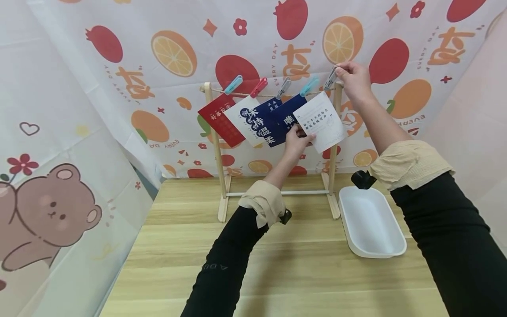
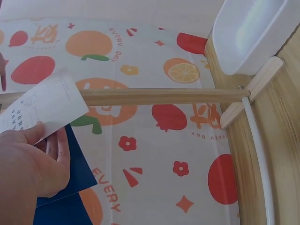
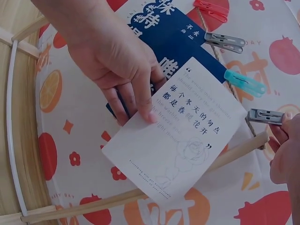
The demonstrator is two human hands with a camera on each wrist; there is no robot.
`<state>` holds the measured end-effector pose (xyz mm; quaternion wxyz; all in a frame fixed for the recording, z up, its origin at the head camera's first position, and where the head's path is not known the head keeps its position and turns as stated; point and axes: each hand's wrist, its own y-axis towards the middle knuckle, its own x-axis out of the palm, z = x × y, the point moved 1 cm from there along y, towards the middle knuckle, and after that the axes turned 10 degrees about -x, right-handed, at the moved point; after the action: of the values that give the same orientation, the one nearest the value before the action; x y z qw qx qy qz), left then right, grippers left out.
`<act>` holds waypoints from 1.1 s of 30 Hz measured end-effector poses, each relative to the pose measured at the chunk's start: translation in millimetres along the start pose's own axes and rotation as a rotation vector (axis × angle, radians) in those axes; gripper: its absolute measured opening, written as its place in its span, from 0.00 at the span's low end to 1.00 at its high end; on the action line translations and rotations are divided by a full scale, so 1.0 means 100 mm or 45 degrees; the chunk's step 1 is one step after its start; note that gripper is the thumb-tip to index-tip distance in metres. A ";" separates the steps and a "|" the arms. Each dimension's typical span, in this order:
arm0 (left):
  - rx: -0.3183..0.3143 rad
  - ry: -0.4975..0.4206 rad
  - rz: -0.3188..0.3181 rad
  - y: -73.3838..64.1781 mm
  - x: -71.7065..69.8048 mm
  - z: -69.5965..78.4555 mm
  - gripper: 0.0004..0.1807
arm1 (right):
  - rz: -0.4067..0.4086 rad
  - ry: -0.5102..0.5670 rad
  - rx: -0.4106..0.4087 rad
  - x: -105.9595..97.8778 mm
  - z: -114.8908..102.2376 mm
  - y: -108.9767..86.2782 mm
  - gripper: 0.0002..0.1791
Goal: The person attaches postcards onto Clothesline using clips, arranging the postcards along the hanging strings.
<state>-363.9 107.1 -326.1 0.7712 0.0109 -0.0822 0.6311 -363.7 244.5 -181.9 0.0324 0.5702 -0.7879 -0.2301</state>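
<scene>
My left hand (image 1: pixel 296 143) pinches the lower left edge of a white printed card (image 1: pixel 321 123), thumb in front and fingers behind. At the card's top corner, my right hand (image 1: pixel 354 83) holds a grey clothespin (image 3: pixel 265 116) between thumb and fingers, its tip right at the corner and the twine (image 3: pixel 233 91). Left of it hang two blue cards (image 1: pixel 291 109), a white-and-blue card (image 1: pixel 241 115) and a red card (image 1: pixel 222 119). Blue clothespins (image 1: pixel 310 86), a red clothespin (image 1: pixel 259 87) and another grey clothespin (image 1: pixel 283 88) hold these on the twine.
The twine runs between the posts of a wooden stand (image 1: pixel 218 154) with a white crossbar (image 1: pixel 277 193). A white plastic basin (image 1: pixel 372 224) stands right of it on the wooden table (image 1: pixel 182 251). A fruit-print cloth (image 1: pixel 178 88) hangs close behind.
</scene>
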 end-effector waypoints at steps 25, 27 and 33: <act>0.016 -0.001 0.051 0.00 -0.03 -0.07 0.19 | -0.109 -0.019 0.098 0.02 0.03 -0.07 0.18; 0.008 0.000 0.057 0.00 -0.03 -0.07 0.19 | -0.127 -0.036 0.092 0.01 0.04 -0.08 0.20; -0.046 0.074 0.068 -0.10 -0.10 -0.14 0.18 | -0.115 0.012 0.077 -0.04 0.12 -0.13 0.23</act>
<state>-355.0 96.7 -340.7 0.7563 -0.0235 -0.0712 0.6499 -354.8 248.6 -197.0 0.0084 0.6069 -0.7679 -0.2047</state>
